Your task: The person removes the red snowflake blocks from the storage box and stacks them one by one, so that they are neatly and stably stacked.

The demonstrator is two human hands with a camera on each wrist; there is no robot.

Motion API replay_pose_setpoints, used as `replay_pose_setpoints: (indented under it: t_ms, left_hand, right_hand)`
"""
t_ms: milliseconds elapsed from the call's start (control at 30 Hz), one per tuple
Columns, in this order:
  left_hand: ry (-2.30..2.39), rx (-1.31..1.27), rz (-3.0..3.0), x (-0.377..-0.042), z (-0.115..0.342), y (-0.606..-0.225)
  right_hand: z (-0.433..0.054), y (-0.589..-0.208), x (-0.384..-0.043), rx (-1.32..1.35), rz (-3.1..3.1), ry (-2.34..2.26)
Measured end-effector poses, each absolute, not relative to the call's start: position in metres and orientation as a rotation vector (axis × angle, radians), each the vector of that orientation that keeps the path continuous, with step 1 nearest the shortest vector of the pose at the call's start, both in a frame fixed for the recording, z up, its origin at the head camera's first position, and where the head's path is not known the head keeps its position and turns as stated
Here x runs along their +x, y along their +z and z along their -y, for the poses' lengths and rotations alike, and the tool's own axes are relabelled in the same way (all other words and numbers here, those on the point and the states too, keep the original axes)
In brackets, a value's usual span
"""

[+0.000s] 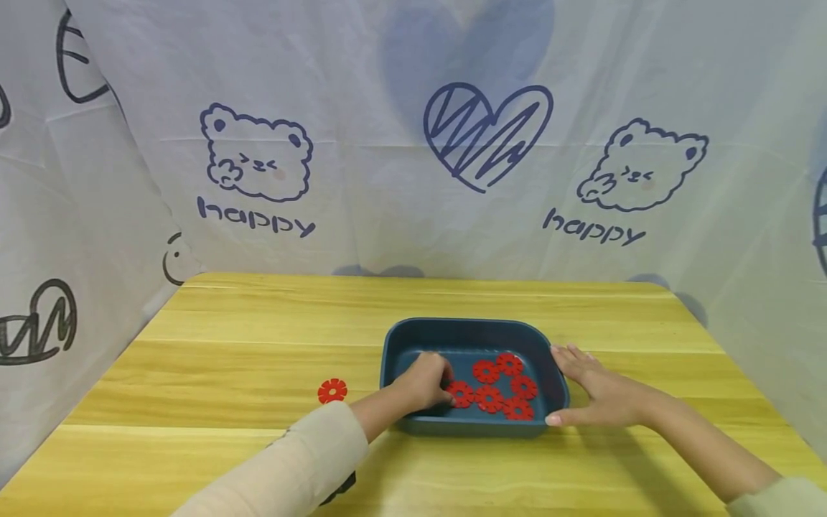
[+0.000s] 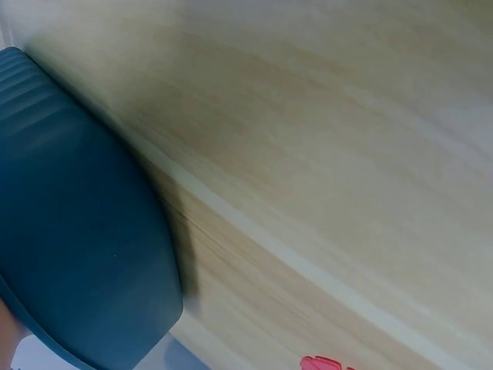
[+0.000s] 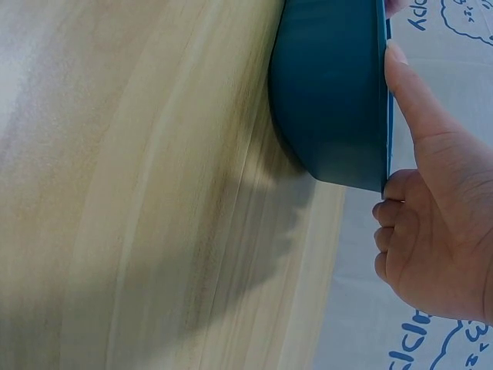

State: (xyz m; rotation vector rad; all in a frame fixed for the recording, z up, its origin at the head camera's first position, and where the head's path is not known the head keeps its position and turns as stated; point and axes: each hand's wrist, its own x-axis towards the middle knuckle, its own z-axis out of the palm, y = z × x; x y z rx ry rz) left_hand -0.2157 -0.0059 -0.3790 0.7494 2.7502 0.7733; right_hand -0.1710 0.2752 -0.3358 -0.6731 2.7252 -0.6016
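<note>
A dark blue-green rectangular bin [image 1: 472, 429] stands on the wooden table with several red notched plastic discs [image 1: 489, 398] on its floor. My left hand [image 1: 423, 380] reaches over the bin's near left side, fingers bent down inside. Its thumb and fingertips are at the edge of the leftmost disc [image 1: 461, 393]; whether they pinch it cannot be made out. At the bin's right end, my right hand [image 1: 604, 391] is spread, thumb and fingertips touching the rim. The right wrist view shows that thumb [image 3: 416, 92] along the rim. One more red disc [image 1: 332, 390] lies on the table, left of the bin.
The wooden table [image 1: 245, 337] reaches back to a white cloth [image 1: 368, 194] printed with bears and hearts. Below my left sleeve, a small black object [image 1: 341, 488] shows, mostly hidden.
</note>
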Motion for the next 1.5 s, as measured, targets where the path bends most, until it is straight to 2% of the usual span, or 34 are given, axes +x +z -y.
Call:
replay_pose_setpoints:
  t_ms: [1233,1500]
  left_hand:
    - [0.562,0.822,-2.823,-0.215,0.009,-0.367]
    - [0.535,1.045,-2.790,-0.222,0.017,-0.362]
  right_hand:
    - [-0.275,-0.336,-0.172,-0.651,-2.715,-0.601]
    - [-0.275,-0.336,-0.173,-0.653,-2.721,-0.598]
